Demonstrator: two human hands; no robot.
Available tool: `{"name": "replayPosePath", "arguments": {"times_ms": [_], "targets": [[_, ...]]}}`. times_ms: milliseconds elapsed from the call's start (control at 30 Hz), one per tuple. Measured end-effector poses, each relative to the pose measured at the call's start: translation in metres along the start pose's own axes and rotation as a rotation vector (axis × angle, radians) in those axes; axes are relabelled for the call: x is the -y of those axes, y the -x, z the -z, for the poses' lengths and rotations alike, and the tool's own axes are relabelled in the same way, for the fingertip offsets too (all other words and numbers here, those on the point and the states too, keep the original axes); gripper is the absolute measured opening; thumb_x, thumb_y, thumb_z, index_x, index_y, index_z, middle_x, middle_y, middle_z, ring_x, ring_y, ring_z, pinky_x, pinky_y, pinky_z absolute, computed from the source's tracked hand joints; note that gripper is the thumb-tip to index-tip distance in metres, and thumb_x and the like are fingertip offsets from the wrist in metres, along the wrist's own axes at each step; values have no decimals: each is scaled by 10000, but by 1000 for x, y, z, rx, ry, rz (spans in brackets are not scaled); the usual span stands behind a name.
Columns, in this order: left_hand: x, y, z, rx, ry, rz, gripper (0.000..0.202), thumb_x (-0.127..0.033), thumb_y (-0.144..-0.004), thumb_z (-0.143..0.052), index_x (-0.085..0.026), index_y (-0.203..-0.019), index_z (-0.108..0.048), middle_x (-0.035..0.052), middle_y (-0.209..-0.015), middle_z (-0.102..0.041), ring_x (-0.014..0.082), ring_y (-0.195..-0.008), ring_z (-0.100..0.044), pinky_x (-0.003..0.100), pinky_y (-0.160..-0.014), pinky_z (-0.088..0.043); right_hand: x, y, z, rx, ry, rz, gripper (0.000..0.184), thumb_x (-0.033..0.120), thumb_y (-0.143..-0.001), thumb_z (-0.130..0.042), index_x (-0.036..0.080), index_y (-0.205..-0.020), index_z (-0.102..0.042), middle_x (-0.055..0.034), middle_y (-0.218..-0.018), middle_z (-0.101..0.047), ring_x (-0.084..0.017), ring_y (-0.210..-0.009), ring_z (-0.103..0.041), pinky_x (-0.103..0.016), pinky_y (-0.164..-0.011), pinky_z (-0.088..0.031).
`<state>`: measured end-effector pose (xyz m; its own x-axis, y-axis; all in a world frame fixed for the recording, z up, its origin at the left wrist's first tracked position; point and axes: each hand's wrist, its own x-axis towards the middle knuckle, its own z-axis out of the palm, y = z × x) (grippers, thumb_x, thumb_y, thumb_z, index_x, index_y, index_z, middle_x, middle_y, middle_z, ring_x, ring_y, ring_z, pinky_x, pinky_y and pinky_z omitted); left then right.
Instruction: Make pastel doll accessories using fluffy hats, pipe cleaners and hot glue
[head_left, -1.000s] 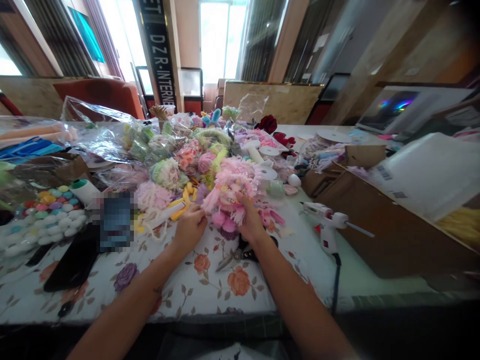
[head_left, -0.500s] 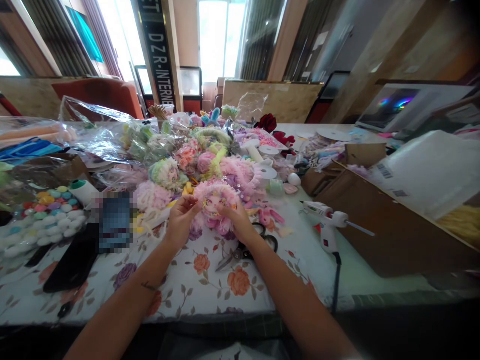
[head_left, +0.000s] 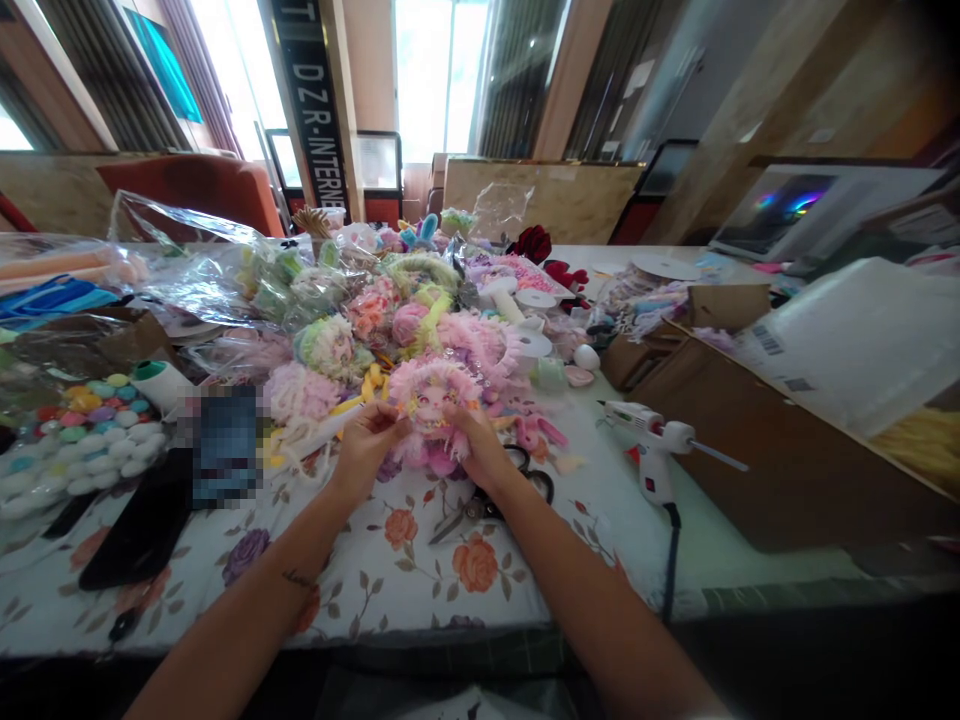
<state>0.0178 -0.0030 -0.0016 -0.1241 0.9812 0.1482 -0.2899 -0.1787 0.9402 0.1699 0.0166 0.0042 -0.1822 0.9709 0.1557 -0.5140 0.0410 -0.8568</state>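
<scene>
A fluffy pink doll (head_left: 432, 392) with a small face is held between both hands above the flowered tablecloth (head_left: 360, 580). My left hand (head_left: 369, 440) is closed, its thumb and fingers pinching the doll's left side. On the other side my right hand (head_left: 480, 445) grips it, thumb on the front near the face and fingers hidden behind. Black-handled scissors (head_left: 480, 508) lie under my right wrist, blades toward the left. A pink fluffy hoop (head_left: 487, 350) and a cream-green fluffy doll (head_left: 330, 345) lie just beyond.
A white glue gun (head_left: 652, 445) with a glue stick stands at right, beside a large cardboard box (head_left: 780, 450). At left are a bag of pompoms (head_left: 105, 440), a black phone-like slab (head_left: 139, 540) and a thread spool (head_left: 161, 385). Plastic-wrapped plush pieces (head_left: 300, 280) fill the back.
My left hand has shifted slightly down and right along the doll's edge. The doll's face tilts up a little more toward me. My right hand keeps its grip.
</scene>
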Motion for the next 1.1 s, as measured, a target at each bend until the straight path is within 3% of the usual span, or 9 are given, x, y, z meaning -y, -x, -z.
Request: {"name": "replayPosePath", "arguments": {"times_ms": [233,300,400,500,567,667,767,933,1100], "targets": [[3,-2,3,198,-271,72,290,-245,-564,-795,-151,-821,-700,30,-790,-693,175,-722,-621,277,-698,-487,2,4,2,-39,-124,15,589,323,-656,-794,255,-1175,-526,-49,-1123,-691,-270,-1095,-628,-427,-889,-545],[5,-7,7,119,-305,53,331,-225,-538,-788,-152,-846,-691,30,-793,-697,183,-730,-629,277,-697,-487,4,6,5,-39,-104,4,552,320,-634,-803,249,-1122,-558,-54,-1097,-701,-278,-1111,-619,-431,-887,-545],[4,-15,14,-111,-244,8,321,-336,-635,-738,-151,-884,-656,8,-678,-659,175,-696,-638,273,-679,-485,6,9,8,-46,-87,-25,496,310,-612,-811,238,-1052,-592,-61,-1021,-722,-293,-1126,-612,-432,-877,-550],[-13,-16,14,-287,-182,-35,303,-424,-725,-673,-152,-857,-641,-37,-537,-556,176,-715,-652,272,-721,-487,7,9,9,-59,-104,-57,531,294,-598,-816,241,-1073,-585,-58,-1038,-722,-295,-1107,-626,-423,-860,-559],[-31,-12,9,-315,-163,-75,305,-425,-721,-689,-160,-864,-642,-25,-623,-600,163,-760,-651,277,-771,-489,7,9,8,-52,-126,-72,591,283,-597,-817,256,-1130,-564,-50,-1106,-706,-288,-1091,-636,-417,-859,-561],[-57,-2,-3,-221,-196,-124,333,-408,-715,-719,-179,-944,-641,22,-880,-673,152,-859,-634,270,-809,-485,8,11,5,3,-131,-69,612,279,-604,-820,265,-1159,-563,-42,-1138,-695,-285,-1063,-649,-419,-858,-560],[-70,2,-14,-107,-322,-156,447,-371,-657,-785,-197,-1039,-631,44,-994,-662,170,-936,-614,256,-805,-484,9,14,2,107,-84,-63,492,302,-631,-818,247,-1080,-624,-50,-1076,-713,-293,-1025,-663,-428,-851,-560],[-64,-4,-18,40,-506,-173,492,-315,-575,-843,-189,-1024,-686,52,-1027,-672,189,-893,-613,262,-787,-480,10,16,0,156,-67,-45,620,326,-590,-853,264,-1151,-596,-47,-1101,-702,-302,-1051,-648,-459,-873,-548],[-53,-11,-20,42,-570,-282,373,-314,-629,-811,-186,-968,-721,42,-931,-677,190,-865,-598,275,-797,-456,9,14,1,115,-58,-24,658,307,-597,-852,251,-1189,-572,-58,-1162,-679,-294,-1074,-635,-455,-905,-530]]}}
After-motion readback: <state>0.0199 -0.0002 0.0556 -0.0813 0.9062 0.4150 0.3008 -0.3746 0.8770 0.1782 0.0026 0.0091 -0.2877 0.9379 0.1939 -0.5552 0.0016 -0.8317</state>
